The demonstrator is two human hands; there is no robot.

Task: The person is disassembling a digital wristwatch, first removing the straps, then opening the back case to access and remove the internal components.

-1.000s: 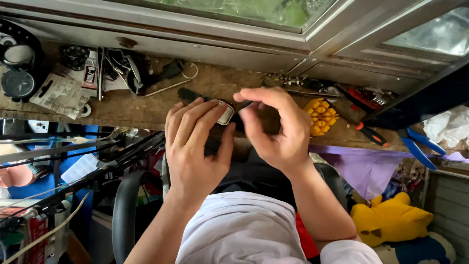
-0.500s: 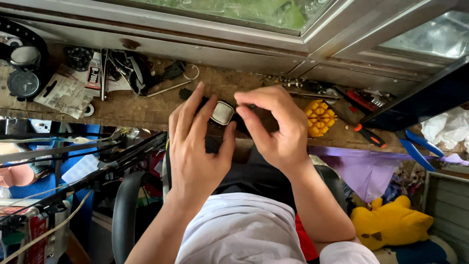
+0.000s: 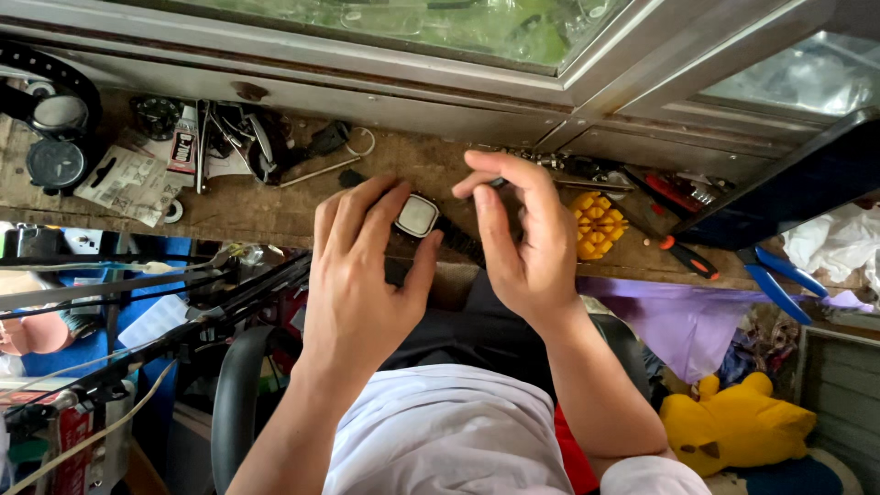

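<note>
While the left hand (image 3: 362, 275) pinches the watch (image 3: 417, 216), its strap runs left-right, face up; right hand (image 3: 522, 234) grips a tool.

Right hand (image 3: 522, 243) higher, off watch (image 3: 417, 216)

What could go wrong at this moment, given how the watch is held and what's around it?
The left hand grips the square-faced watch only by fingertips over the wooden bench edge; a slip might drop it toward the lap or floor. The right hand pinches a thin tool close to the watch face, so it might scratch it. The nearby yellow holder could get knocked.
</note>
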